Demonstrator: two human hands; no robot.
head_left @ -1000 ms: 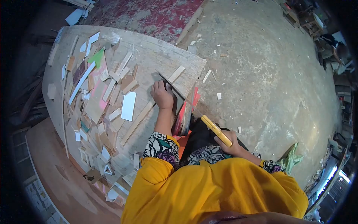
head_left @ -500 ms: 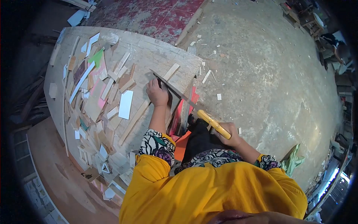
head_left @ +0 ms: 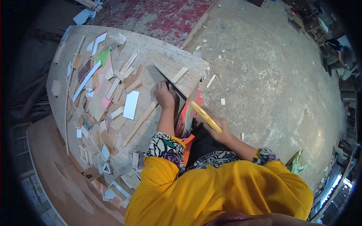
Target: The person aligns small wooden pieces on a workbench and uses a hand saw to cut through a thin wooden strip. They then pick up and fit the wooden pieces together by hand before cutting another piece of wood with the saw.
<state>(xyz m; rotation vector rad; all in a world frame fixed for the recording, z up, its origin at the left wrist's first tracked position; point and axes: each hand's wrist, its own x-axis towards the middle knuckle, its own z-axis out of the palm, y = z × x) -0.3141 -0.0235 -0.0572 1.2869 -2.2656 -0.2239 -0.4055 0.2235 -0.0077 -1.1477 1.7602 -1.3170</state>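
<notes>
My right hand [head_left: 222, 132] is closed around the yellow handle [head_left: 205, 116] of a handsaw. Its thin dark blade [head_left: 174, 83] slants up and left, crossing a narrow wooden strip [head_left: 140, 123] close to the table's corner. My left hand [head_left: 164, 95] presses on that strip just below the blade, fingers bent over it. The strip's far end [head_left: 180, 75] shows beyond the saw. A dark patch beside the left fingers is too shadowed to make out.
On the worktable [head_left: 151, 49], wood offcuts and a white rectangular piece [head_left: 131, 105] lie left of my hands. Red material [head_left: 184, 116] shows below the table's edge. Scraps litter the concrete floor [head_left: 264, 83]. Another person [head_left: 339, 56] is at the far right.
My right hand has pushed the saw forward and to the left, so the handle is closer to the table edge. My left hand still holds the strip; the whole view has shifted slightly.
</notes>
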